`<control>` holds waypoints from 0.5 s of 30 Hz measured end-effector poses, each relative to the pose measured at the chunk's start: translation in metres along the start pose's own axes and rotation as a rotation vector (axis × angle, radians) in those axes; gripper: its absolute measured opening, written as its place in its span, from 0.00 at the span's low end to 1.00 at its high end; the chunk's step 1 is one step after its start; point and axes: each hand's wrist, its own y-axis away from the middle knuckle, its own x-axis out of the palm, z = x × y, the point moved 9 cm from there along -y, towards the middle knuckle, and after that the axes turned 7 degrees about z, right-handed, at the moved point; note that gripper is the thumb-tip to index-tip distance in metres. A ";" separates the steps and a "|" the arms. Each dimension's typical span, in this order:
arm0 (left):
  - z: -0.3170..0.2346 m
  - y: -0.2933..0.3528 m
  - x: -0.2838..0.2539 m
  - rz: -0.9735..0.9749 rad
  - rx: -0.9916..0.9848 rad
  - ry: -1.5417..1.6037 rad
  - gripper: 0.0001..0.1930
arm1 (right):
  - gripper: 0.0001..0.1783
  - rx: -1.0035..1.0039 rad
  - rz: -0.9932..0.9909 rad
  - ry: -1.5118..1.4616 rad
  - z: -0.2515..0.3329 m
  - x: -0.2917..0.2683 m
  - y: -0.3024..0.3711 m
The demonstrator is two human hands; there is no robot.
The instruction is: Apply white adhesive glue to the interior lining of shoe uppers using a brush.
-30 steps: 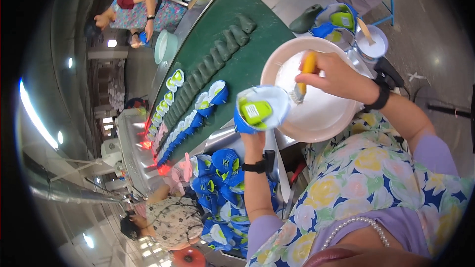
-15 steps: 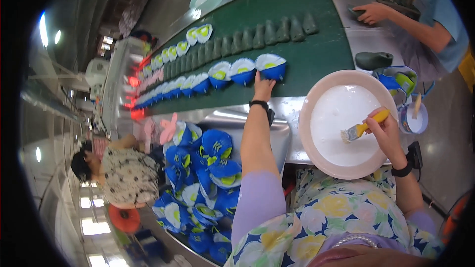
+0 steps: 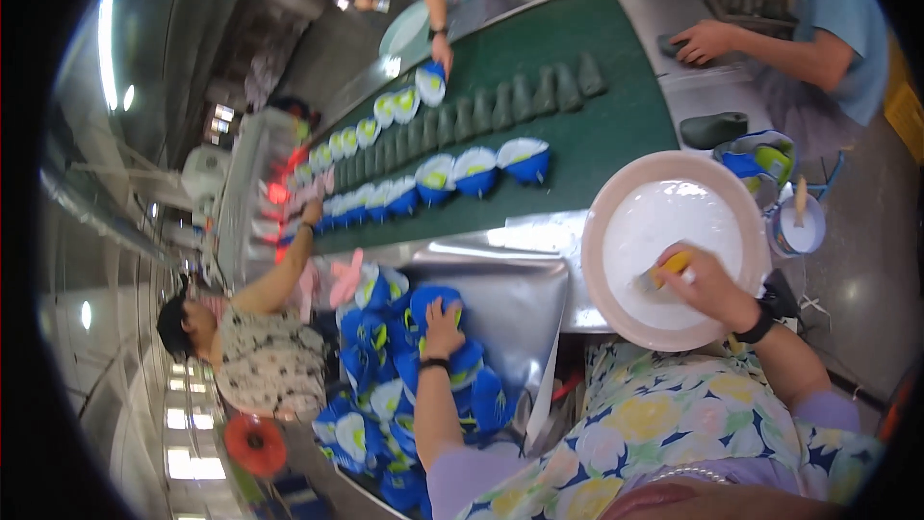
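Down on the heap of blue shoe uppers (image 3: 385, 395), my left hand (image 3: 444, 331) has its fingers closed over one blue upper (image 3: 435, 297). My right hand (image 3: 710, 284) grips a brush (image 3: 664, 272) with a yellow handle. The bristles are at the white liquid inside a pale pink basin (image 3: 594, 231). Beyond my hands, a row of blue-and-white uppers (image 3: 525, 162) with yellow-green insides stands on the green belt (image 3: 577, 144). Behind it runs a row of dark green shoe lasts (image 3: 523, 99).
A metal tray (image 3: 515, 303) holds the heap. Right of the basin are a dark last (image 3: 712, 129), a few uppers (image 3: 765, 156) and a small pot (image 3: 801, 231) with a brush. Co-workers' hands reach in at left (image 3: 313, 212), far side (image 3: 442, 53) and right (image 3: 707, 41).
My left hand has moved from the nearest upper on the belt back to the heap. My right hand has shifted left and lower with the brush. Co-workers' arms have reached over the belt.
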 end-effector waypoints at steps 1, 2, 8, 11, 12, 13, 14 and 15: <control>-0.010 0.013 -0.010 -0.055 -0.001 -0.036 0.17 | 0.10 -0.092 0.071 0.128 0.014 0.013 -0.001; -0.018 0.017 -0.020 -0.107 0.005 -0.066 0.14 | 0.10 -0.091 0.032 0.130 0.017 0.012 0.003; -0.027 0.004 -0.054 -0.385 0.038 -0.031 0.08 | 0.11 -0.249 0.069 0.450 0.046 0.004 0.022; -0.042 0.010 -0.086 -0.713 0.173 0.375 0.10 | 0.10 -0.128 -0.013 0.228 0.049 -0.035 0.029; -0.058 0.003 -0.093 -0.701 0.192 0.377 0.10 | 0.09 -0.039 -0.058 0.110 0.040 -0.046 0.033; -0.076 -0.014 -0.085 -0.479 0.206 0.403 0.11 | 0.09 -0.158 -0.148 0.249 0.042 -0.054 0.037; -0.092 -0.018 -0.073 -0.259 0.203 0.420 0.11 | 0.09 -0.151 -0.149 0.242 0.040 -0.055 0.039; -0.104 -0.013 -0.068 -0.251 0.199 0.419 0.11 | 0.09 -0.156 -0.183 0.221 0.040 -0.056 0.039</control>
